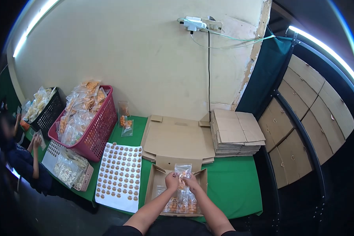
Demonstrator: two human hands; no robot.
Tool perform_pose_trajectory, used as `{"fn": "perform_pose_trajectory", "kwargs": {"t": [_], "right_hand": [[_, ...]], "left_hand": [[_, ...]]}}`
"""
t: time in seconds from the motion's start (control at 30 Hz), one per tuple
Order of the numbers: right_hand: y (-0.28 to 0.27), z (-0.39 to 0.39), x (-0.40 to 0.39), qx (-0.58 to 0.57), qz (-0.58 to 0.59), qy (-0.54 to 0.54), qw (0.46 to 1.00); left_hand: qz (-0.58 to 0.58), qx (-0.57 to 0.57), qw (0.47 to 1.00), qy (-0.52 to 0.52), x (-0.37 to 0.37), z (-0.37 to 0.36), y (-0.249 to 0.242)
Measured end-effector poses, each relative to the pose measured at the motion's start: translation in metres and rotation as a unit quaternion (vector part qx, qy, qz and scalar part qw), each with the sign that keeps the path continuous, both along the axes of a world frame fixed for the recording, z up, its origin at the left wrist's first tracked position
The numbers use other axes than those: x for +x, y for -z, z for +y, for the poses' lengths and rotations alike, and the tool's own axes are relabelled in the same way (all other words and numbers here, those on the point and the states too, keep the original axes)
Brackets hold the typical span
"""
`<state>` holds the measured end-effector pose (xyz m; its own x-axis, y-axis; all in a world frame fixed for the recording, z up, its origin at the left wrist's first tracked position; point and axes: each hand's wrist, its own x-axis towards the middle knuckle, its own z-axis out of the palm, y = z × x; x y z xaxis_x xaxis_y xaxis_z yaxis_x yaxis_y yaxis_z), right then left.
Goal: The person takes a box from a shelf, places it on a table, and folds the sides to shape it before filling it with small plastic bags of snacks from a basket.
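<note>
My left hand [172, 181] and my right hand [191, 183] are close together, fingers closed on a see-through snack bag [183, 168] with orange pieces in it. They hold it above an open cardboard box [149, 190], whose flap stands up at the back. Inside the box lie more snack bags [187, 204] of round orange snacks. A sheet of round stickers [119, 175] lies left of the box, with rows of stickers on white backing. My fingers partly hide the middle of the held bag.
Flat cardboard [177, 137] lies behind the box. Right of it rises a stack of folded boxes [238, 131]. A pink basket [100, 133] of snack bags and a black basket [51, 112] stand left. Another person [23, 161] works at far left. Closed cartons [295, 118] fill a rack.
</note>
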<state>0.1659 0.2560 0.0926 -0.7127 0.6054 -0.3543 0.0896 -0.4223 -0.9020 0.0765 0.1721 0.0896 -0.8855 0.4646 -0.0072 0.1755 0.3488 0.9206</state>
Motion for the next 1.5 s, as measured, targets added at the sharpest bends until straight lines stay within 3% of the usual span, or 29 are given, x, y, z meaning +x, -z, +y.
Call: {"fn": "perform_pose_trajectory", "kwargs": {"t": [0.07,0.13,0.2,0.33,0.43,0.47,0.5,0.57,0.6,0.67,0.7,0.77,0.8,0.87,1.0,1.07,1.3,1.4,1.5], "right_hand": [[-0.006,-0.002,-0.004,-0.022,-0.087,0.053,0.995],[0.005,-0.006,-0.005,-0.019,-0.076,0.050,0.996],[-0.005,-0.006,-0.005,0.063,-0.003,-0.033,0.997],[-0.025,-0.010,-0.005,-0.004,0.006,-0.060,0.998],[-0.006,-0.008,-0.009,-0.005,-0.025,-0.069,0.997],[0.009,-0.012,-0.012,-0.007,-0.023,-0.072,0.997],[0.020,-0.017,-0.016,0.097,-0.064,-0.091,0.989],[0.021,-0.034,-0.025,0.299,-0.110,-0.115,0.941],[0.025,-0.041,-0.031,0.301,-0.106,-0.119,0.940],[0.037,-0.055,-0.044,0.436,-0.098,-0.199,0.872],[0.033,-0.063,-0.051,0.438,-0.094,-0.200,0.872],[0.015,-0.076,-0.060,0.539,-0.168,-0.279,0.777],[0.019,-0.077,-0.063,0.541,-0.165,-0.280,0.776],[0.037,-0.079,-0.071,0.595,-0.224,-0.304,0.709],[0.055,-0.061,-0.075,0.511,-0.206,-0.348,0.759],[0.057,-0.053,-0.073,0.434,-0.150,-0.344,0.819],[0.064,-0.043,-0.071,0.367,-0.126,-0.369,0.845],[0.067,-0.040,-0.071,0.359,-0.102,-0.376,0.848],[0.080,-0.036,-0.075,0.316,-0.083,-0.391,0.860]], "left_hand": [[0.024,0.032,0.999,0.009,0.000,0.002,0.003],[0.029,0.021,0.999,0.004,-0.005,-0.001,0.003],[0.011,0.003,1.000,0.006,-0.013,-0.008,-0.004],[-0.089,0.016,0.995,0.036,-0.044,-0.034,-0.002],[-0.038,-0.004,0.998,0.053,-0.068,-0.068,-0.027],[0.034,-0.069,0.995,0.059,-0.069,-0.081,-0.042],[0.105,-0.132,0.983,0.065,-0.067,-0.091,-0.056],[0.121,-0.170,0.976,0.071,-0.060,-0.104,-0.071],[0.135,-0.205,0.966,0.080,-0.058,-0.110,-0.077],[0.138,-0.222,0.963,0.071,-0.054,-0.118,-0.080],[0.162,-0.230,0.957,0.071,-0.053,-0.122,-0.073],[0.189,-0.239,0.950,0.068,-0.050,-0.130,-0.064],[0.203,-0.264,0.940,0.070,-0.047,-0.132,-0.061],[0.219,-0.290,0.930,0.066,-0.044,-0.137,-0.050],[0.227,-0.350,0.907,0.060,-0.036,-0.144,-0.035],[0.248,-0.362,0.896,0.070,-0.033,-0.145,-0.022],[0.225,-0.447,0.859,0.105,-0.016,-0.124,-0.036],[0.162,-0.481,0.852,0.127,-0.014,-0.118,-0.031],[0.076,-0.451,0.887,0.070,-0.022,-0.117,-0.011]]}}
